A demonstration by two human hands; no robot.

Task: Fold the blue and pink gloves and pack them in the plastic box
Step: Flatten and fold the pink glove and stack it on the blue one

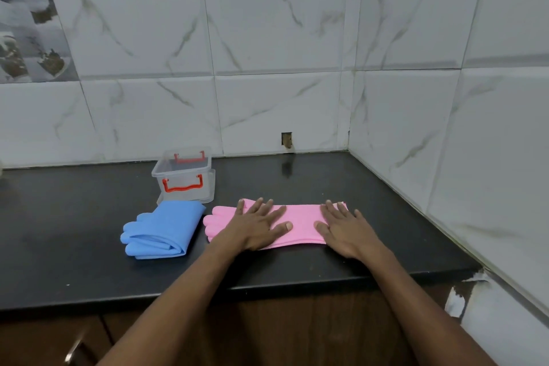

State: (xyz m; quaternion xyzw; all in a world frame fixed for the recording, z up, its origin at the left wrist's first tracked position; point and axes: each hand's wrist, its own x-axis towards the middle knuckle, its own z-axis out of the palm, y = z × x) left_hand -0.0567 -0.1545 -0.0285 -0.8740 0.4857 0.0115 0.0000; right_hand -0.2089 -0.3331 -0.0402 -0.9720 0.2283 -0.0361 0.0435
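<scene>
The pink gloves [301, 221] lie flat and stretched out on the black counter, fingers pointing left. My left hand [257, 224] rests palm-down on their finger end, fingers spread. My right hand [346, 227] presses flat on the cuff end, fingers spread too. Neither hand grips anything. The blue gloves [163, 230] sit folded in a bundle to the left of the pink ones. Behind them stands the clear plastic box [185, 177] with red handles, open at the top and with nothing visible inside.
The black counter [74, 232] runs to a tiled back wall and a tiled side wall on the right. Its front edge lies just below my wrists, above wooden cabinet doors. A small hole [286, 140] shows in the back wall.
</scene>
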